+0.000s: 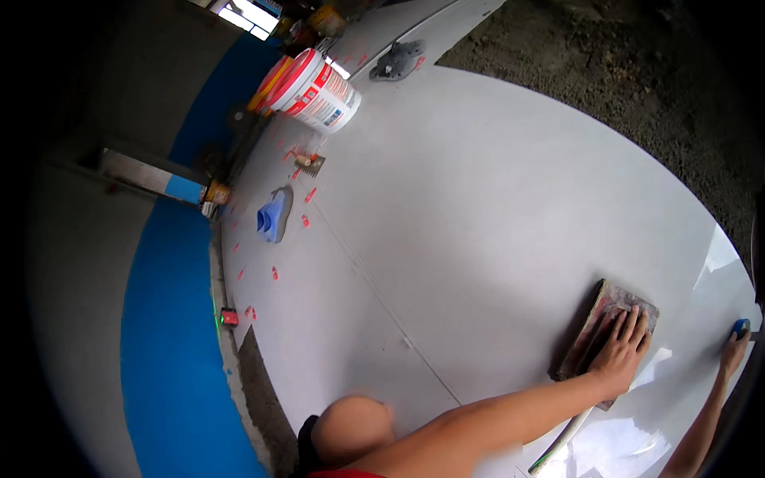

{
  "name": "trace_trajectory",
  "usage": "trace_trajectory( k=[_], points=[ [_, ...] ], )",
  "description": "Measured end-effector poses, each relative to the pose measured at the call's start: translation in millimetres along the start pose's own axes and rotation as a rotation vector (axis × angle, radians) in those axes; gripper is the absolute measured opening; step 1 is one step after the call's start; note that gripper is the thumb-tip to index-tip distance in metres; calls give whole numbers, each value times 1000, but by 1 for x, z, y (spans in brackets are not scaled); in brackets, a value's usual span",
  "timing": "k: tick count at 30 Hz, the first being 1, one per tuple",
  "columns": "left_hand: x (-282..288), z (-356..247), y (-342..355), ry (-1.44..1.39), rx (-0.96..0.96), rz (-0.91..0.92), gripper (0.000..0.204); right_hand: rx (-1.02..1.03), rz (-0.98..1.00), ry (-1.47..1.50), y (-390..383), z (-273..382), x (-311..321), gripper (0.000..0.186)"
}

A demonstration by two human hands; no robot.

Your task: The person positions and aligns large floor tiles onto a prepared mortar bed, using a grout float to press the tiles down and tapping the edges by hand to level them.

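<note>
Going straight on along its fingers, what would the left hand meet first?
Likely the rough grey ground, beyond the grimy block under the left hand and some pale tile; depth is unclear.

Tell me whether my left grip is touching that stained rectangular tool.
Touching: the head view shows the left grip spread over the stained rectangular tool, resting against its upper face.

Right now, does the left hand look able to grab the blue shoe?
Probably not: the left hand rests on the flat tool, and the blue shoe lies far across the pale floor, though nothing blocks the way.
</note>
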State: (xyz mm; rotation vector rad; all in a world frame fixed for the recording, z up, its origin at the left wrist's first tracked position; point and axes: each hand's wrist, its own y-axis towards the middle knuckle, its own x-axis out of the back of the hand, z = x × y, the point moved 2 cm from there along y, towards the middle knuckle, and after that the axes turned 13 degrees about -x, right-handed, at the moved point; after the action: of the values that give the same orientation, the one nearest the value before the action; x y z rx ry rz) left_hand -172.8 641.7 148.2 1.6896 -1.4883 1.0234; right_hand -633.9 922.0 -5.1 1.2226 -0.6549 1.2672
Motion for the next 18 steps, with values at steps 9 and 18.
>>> trace_trajectory(
  k=[9, 18],
  points=[
    [12, 0, -4, -88, -4, 20, 76, -189, 445, 451, -253, 149, 150, 32],
    [103, 30, -78, -350, -416, 198, 108, -491, 407, 516, -446, 202, 354, 40]
  ],
)
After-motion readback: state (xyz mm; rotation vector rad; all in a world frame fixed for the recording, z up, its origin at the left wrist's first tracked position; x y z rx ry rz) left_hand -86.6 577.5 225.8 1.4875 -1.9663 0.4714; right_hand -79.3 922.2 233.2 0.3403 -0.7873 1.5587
